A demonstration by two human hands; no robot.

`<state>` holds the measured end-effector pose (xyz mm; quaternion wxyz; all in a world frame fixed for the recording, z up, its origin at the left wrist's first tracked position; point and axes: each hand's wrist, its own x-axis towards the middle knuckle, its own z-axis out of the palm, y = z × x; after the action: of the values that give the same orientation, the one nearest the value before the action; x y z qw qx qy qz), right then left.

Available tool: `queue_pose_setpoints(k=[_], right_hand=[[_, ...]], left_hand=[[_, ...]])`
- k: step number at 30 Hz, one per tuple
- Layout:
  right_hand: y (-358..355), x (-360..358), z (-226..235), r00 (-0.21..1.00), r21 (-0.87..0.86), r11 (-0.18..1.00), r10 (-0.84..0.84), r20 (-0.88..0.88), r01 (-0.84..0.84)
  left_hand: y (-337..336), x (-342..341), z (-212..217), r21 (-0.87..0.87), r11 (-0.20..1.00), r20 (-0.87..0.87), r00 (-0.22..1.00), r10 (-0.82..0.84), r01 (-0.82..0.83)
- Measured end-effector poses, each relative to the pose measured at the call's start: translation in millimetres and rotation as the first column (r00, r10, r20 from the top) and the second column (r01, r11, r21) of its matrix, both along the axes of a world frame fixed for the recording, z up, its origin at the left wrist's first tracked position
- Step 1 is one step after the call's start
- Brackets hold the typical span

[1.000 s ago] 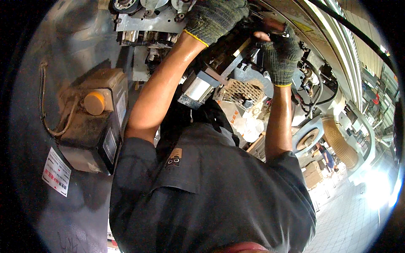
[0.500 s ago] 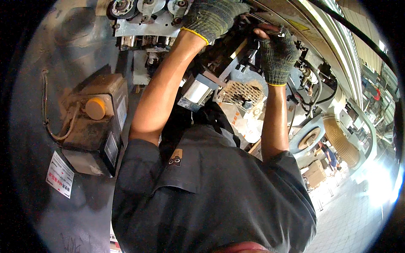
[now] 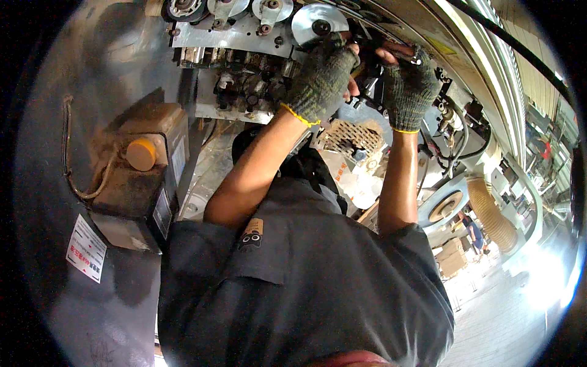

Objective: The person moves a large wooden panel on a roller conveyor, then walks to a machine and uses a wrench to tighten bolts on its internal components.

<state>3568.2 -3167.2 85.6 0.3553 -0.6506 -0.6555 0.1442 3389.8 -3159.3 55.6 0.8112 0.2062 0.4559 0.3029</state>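
Observation:
My left hand (image 3: 324, 79), in a dark knitted glove with a yellow cuff and bare fingertips, is bent over the machine's dark parts. Its fingers curl inward beside a shiny metal disc (image 3: 319, 25); anything they grip is hidden. Just to the right, my right hand (image 3: 411, 92) wears a matching glove. Thumb and fingers are closed around a small dark piece with a bright metal end (image 3: 417, 60), whose kind I cannot make out. Below and between the hands lies a dusty perforated plate (image 3: 348, 137).
Several wheels (image 3: 272, 9) line a metal plate at the upper left. A dusty tank with an orange cap (image 3: 141, 154) is mounted on the left panel. Hoses and cables (image 3: 455, 125) run right of my right hand. Farther right are a ribbed duct (image 3: 489, 205) and another person (image 3: 474, 234).
My left hand has come down and slightly right, uncovering the shiny disc. My left forearm now covers the silver block seen before. My right hand has shifted slightly down and right.

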Motion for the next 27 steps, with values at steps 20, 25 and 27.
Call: queue_pose_setpoints(k=[20,25,27], right_hand=[[0.6,-9.2,10.6,0.999,-0.052,0.998,-0.041,0.024,0.042],[-0.2,-7.6,7.2,0.998,-0.016,0.999,-0.047,-0.033,0.047],[0.5,-10.6,4.0,0.992,-0.022,0.997,-0.082,-0.1,0.08]], left_hand=[[6.3,9.1,-35.1,-0.142,0.982,0.424,0.888,0.177,-0.128],[1.1,3.8,-17.1,-0.152,0.973,0.429,0.875,0.223,-0.173],[0.4,5.4,-18.4,-0.122,0.977,0.379,0.901,0.209,-0.175]])
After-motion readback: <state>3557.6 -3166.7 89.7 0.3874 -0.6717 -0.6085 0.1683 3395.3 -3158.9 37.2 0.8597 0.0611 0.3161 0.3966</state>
